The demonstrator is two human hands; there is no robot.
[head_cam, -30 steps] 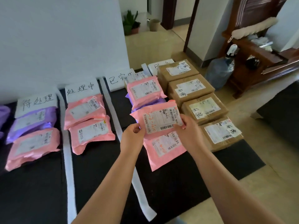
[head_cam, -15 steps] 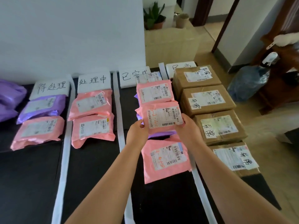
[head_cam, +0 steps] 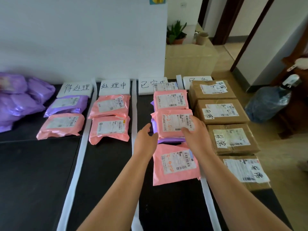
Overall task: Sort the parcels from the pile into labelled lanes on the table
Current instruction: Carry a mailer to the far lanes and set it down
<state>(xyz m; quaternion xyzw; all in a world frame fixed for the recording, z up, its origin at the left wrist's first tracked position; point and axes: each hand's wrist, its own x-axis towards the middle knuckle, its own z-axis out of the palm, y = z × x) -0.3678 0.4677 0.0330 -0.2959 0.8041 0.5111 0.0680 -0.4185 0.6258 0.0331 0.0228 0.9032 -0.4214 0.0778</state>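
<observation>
A pink parcel (head_cam: 173, 124) with orange writing on its label lies in the third lane, on top of a purple parcel (head_cam: 170, 140). My right hand (head_cam: 196, 135) rests on its right side, thumb and fingers lying flat on the label. Just left of the parcel, my left hand (head_cam: 145, 139) hovers with relaxed fingers and holds nothing. Another pink parcel (head_cam: 170, 99) lies farther along the lane, and one more (head_cam: 175, 165) lies nearer to me. The lane's white label card (head_cam: 146, 85) stands at the far end. A pile of purple parcels (head_cam: 16, 97) sits at the far left.
White strips (head_cam: 76, 164) divide the black table (head_cam: 33, 180) into lanes. The first lane holds a purple and a pink parcel (head_cam: 61, 125), the second two pink ones (head_cam: 110, 129). Several cardboard boxes (head_cam: 221, 110) fill the fourth lane. A water bottle (head_cam: 266, 104) stands on the floor at right.
The pink parcel went from held in both hands down onto the purple parcel in the third lane. My left hand has let go and drawn back to the left.
</observation>
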